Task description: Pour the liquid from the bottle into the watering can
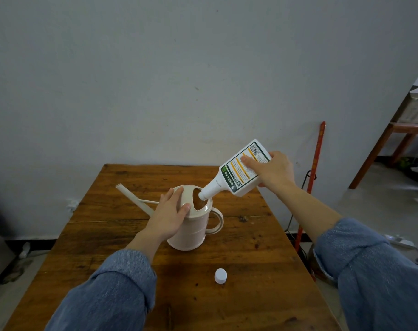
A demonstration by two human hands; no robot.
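Note:
A pale pink watering can [191, 230] stands upright on the wooden table [251, 271], its long spout pointing up and left, its handle to the right. My left hand [167, 216] grips the can's top and left side. My right hand [272, 172] holds a white bottle [236, 175] with a green and yellow label, tilted neck-down. The bottle's open mouth sits at the can's top opening, where brown liquid shows inside. The bottle's white cap [220, 275] lies on the table nearer to me.
The table's far edge meets a grey wall. A red pole [316, 161] leans against the wall right of the table, with a black cable beside it. Another wooden table [394, 139] stands at the far right, with clutter on the floor around it.

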